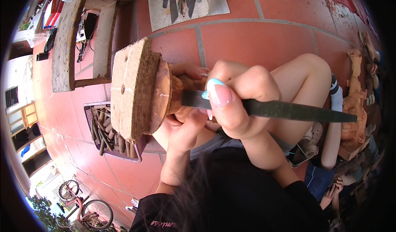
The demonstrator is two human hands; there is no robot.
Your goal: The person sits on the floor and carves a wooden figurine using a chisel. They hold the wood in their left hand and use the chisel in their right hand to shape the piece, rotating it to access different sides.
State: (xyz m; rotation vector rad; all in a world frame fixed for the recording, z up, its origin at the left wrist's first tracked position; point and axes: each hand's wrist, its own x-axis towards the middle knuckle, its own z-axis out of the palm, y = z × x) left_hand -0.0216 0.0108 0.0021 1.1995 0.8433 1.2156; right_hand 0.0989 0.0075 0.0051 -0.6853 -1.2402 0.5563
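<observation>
Right hand (239,104) presses dark flat chisel (288,109) against reddish-brown, round-based carving (165,94).

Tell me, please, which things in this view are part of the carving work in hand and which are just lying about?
In use:
- wooden carving, on its round base, steadied by the left hand
- flat metal file, gripped by the right hand

Lying about:
- basket of wooden-handled tools on the tiled floor
- cloth with metal tools
- wooden bench
- pink bicycle
</observation>
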